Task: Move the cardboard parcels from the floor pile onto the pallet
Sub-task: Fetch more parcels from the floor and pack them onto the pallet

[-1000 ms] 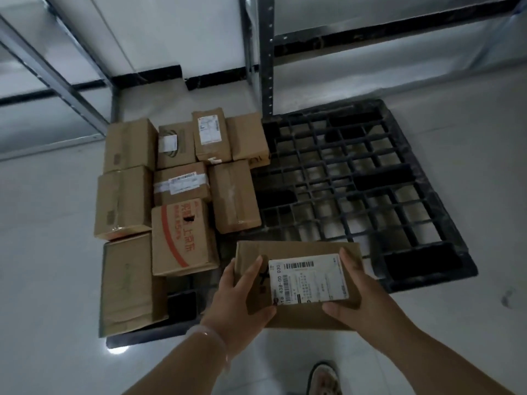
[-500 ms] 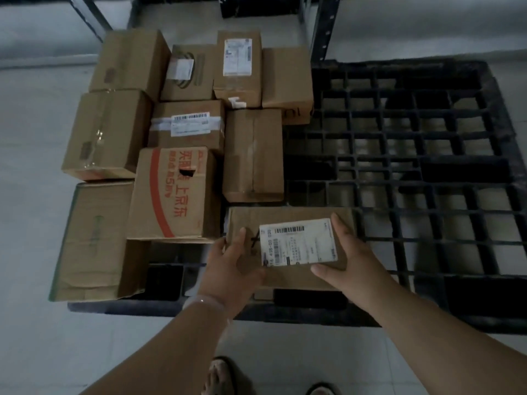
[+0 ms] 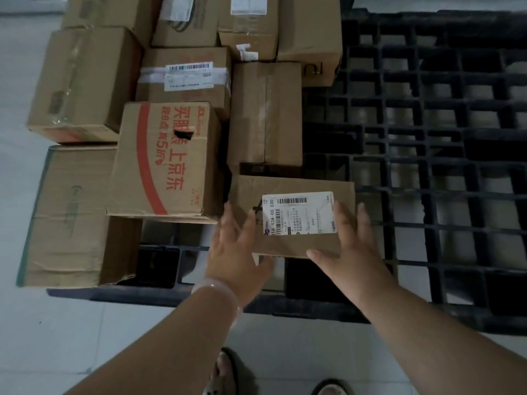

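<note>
– Labelled parcel (image 3: pixel 291 185): what is changed from a second ago?
– It was held up then; now it is set on the pallet (image 3: pixel 427 172), by the near edge.
– And the hands?
– Left hand (image 3: pixel 236 252) and right hand (image 3: pixel 353 246) are laid against it, fingers straight, nothing gripped. A red-printed box (image 3: pixel 165 161) is seen at its 9 o'clock, a plain box (image 3: pixel 265 115) at 12.

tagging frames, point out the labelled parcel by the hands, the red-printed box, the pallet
labelled parcel (image 3: pixel 293 185), head view, cardboard above label
red-printed box (image 3: pixel 168 158), head view, top face
pallet (image 3: pixel 429 223), head view, grid bar
</note>
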